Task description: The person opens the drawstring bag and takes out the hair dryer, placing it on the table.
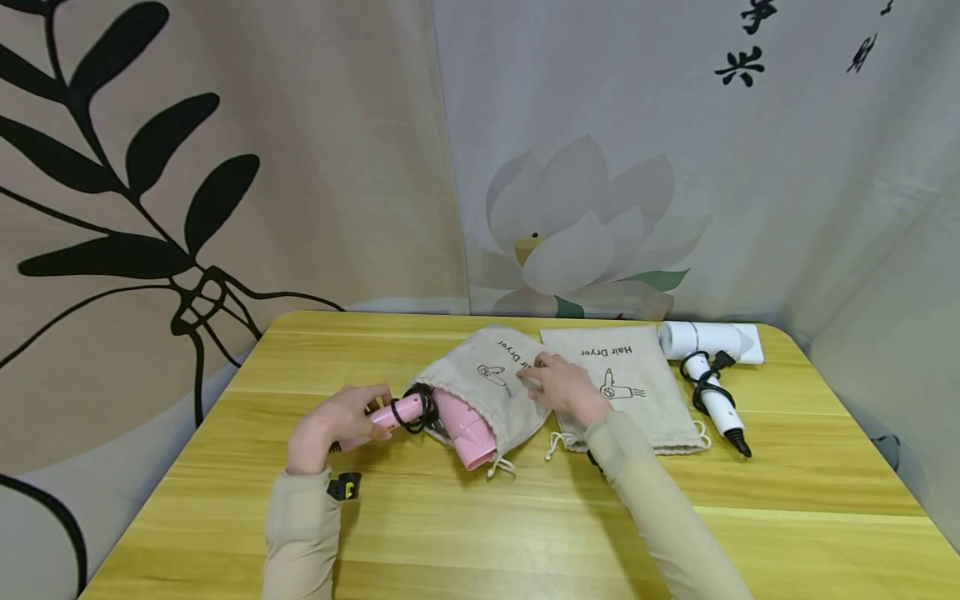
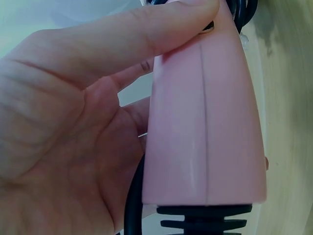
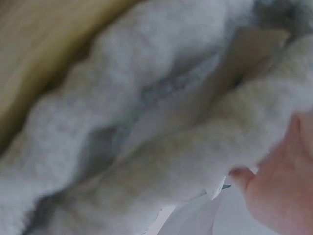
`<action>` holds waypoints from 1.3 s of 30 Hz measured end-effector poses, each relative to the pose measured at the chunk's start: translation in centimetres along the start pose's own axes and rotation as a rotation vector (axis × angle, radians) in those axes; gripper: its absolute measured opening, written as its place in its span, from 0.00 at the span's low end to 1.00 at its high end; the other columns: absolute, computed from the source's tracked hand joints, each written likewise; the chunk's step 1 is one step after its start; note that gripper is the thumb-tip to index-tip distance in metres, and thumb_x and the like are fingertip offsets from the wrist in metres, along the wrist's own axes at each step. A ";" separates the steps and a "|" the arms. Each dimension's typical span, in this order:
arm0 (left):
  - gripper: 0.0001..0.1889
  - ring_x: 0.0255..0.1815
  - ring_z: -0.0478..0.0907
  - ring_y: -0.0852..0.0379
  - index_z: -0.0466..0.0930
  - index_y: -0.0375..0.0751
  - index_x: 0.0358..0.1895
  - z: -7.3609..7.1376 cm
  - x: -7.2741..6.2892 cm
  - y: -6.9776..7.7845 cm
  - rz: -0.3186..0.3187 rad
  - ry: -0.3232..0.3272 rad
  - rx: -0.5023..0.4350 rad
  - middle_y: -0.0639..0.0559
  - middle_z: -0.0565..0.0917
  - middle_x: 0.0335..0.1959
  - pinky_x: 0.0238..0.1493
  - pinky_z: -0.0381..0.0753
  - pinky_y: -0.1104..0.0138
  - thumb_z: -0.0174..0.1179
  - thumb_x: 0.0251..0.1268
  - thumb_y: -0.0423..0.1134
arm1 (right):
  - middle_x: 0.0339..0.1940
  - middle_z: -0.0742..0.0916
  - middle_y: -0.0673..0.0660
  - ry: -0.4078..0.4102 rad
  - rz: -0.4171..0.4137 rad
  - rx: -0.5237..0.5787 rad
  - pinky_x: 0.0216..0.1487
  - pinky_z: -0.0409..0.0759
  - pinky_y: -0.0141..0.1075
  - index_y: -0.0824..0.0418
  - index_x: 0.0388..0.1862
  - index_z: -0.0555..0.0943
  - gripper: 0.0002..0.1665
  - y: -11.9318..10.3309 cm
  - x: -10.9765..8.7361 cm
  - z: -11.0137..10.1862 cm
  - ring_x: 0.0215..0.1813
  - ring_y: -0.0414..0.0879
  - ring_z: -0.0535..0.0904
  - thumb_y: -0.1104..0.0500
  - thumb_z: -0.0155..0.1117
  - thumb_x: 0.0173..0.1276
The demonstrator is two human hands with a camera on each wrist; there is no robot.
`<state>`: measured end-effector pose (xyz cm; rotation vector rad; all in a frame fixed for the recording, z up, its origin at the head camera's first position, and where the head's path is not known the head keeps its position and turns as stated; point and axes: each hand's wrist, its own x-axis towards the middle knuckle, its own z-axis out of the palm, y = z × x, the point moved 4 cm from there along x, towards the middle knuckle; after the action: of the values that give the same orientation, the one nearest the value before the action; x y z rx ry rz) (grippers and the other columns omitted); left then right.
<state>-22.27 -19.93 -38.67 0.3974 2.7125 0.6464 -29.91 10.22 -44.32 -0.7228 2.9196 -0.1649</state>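
Note:
In the head view a pink hair dryer (image 1: pixel 463 427) lies partly inside a cream drawstring bag (image 1: pixel 491 367) printed with a dryer outline, its nozzle end and handle outside the bag's mouth. My left hand (image 1: pixel 347 421) holds the dryer's handle (image 2: pixel 205 132), thumb across its front and fingers behind. A black cord (image 1: pixel 426 408) is looped around the handle near the bag. On the right side of this bag my right hand (image 1: pixel 566 386) rests with its fingers on the cloth. Close up in the right wrist view, the blurred bag rim (image 3: pixel 161 156) hides part of that hand.
A second cream bag (image 1: pixel 660 417) lies flat just right of the first. Beyond it at the right lies a white hair dryer (image 1: pixel 716 340) with its black cord (image 1: pixel 701 387) wound around the handle. Everything lies on a wooden table (image 1: pixel 465 542), with a printed curtain (image 1: pixel 360 167) behind.

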 end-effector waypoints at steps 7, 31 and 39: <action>0.19 0.36 0.77 0.52 0.75 0.40 0.45 0.0 0.0 -0.1 0.007 -0.014 -0.009 0.41 0.83 0.40 0.36 0.77 0.62 0.70 0.50 0.38 | 0.59 0.77 0.57 0.026 0.004 -0.008 0.51 0.79 0.51 0.48 0.63 0.75 0.25 -0.1 -0.1 -0.4 0.58 0.52 0.74 0.53 0.62 0.66; 0.18 0.38 0.77 0.53 0.76 0.43 0.44 0.0 0.5 0.1 0.007 0.002 0.000 0.43 0.83 0.41 0.39 0.77 0.62 0.71 0.50 0.37 | 0.62 0.75 0.57 0.041 0.007 0.041 0.56 0.77 0.52 0.51 0.63 0.75 0.26 -0.3 0.3 -0.4 0.61 0.53 0.73 0.56 0.62 0.64; 0.19 0.29 0.75 0.55 0.75 0.42 0.46 0.1 0.5 0.8 -0.036 0.000 0.012 0.44 0.82 0.39 0.28 0.75 0.66 0.70 0.50 0.36 | 0.73 0.67 0.61 0.043 -0.084 0.084 0.71 0.63 0.53 0.54 0.71 0.64 0.33 -1.2 1.0 0.6 0.73 0.59 0.62 0.51 0.58 0.69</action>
<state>-22.53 -19.03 -38.53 0.3509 2.7185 0.6203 -30.17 8.70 -44.83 -0.8389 2.9035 -0.3127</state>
